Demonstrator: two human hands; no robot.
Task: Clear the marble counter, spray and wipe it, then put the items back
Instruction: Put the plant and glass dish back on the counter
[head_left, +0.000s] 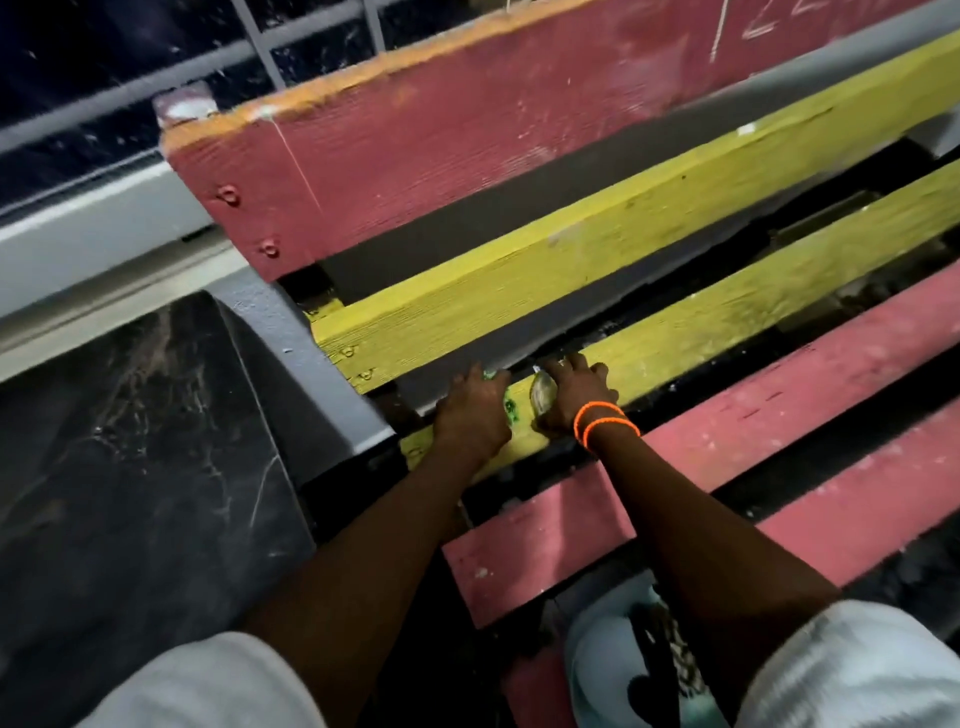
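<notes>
Head view: we see both hands on the yellow slat (701, 312) of a painted bench, w/ red slats (779, 405) nearer us. Left hand (470, 415) lies palm-down, fingers curled over a green item (508, 404), mostly hidden. Right hand (574, 397), w/ orange bands (605, 423) at the wrist, grips a small clear bottle (541, 397). Dark marble counter (130, 441) sits left of the bench.
</notes>
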